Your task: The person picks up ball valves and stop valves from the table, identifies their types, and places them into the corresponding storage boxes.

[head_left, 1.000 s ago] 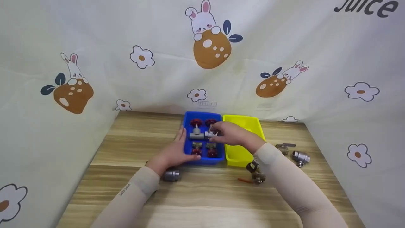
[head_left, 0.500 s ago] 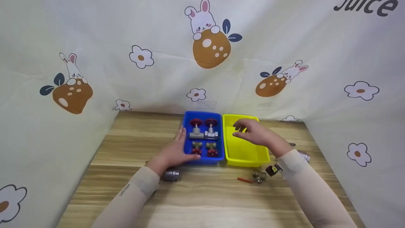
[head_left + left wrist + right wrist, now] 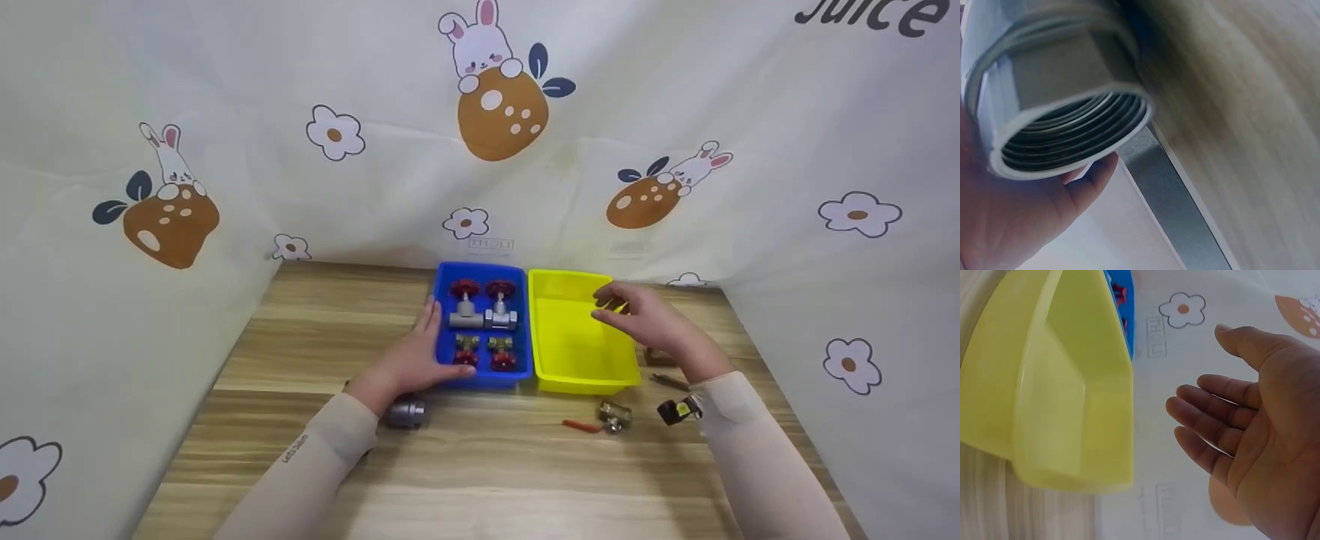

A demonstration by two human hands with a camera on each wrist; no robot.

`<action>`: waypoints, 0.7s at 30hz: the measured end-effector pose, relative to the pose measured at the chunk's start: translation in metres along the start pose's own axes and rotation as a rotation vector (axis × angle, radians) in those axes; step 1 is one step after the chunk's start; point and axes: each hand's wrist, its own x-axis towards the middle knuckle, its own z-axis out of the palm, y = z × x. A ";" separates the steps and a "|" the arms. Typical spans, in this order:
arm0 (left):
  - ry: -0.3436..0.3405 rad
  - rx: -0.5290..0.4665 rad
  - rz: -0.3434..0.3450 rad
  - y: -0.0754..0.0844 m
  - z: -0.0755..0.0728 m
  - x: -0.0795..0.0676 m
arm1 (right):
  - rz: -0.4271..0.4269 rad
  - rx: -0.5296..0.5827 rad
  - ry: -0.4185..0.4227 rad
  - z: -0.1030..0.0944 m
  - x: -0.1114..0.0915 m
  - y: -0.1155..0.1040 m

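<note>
My left hand [image 3: 409,364] rests along the left side of the blue bin [image 3: 527,352], its thumb on the front rim. Inside the bin stand a grey valve [image 3: 466,319] and a silver valve [image 3: 500,319], both with red handwheels. Two small brass valves [image 3: 466,344] with red handwheels lie in front of them. My right hand [image 3: 649,319] hovers over the right edge of the yellow bin [image 3: 585,386]. In the right wrist view the fingers of that hand [image 3: 1213,413] are loosely bent and hold nothing. A threaded metal valve [image 3: 1067,84] looms close in the left wrist view.
A silver valve [image 3: 407,414] lies on the wooden table near my left wrist, partly hidden. In front of the yellow bin lies a brass ball valve [image 3: 615,414] with an orange lever. Another brass valve [image 3: 660,358] sits partly under my right arm. A printed curtain [image 3: 390,187] stands behind.
My right hand has left the silver valve in the blue bin and moved right, across the yellow bin to its far edge. My left hand has stayed in place.
</note>
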 end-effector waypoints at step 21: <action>-0.015 0.008 -0.002 0.001 -0.001 -0.002 | 0.128 0.033 0.059 -0.011 -0.021 0.073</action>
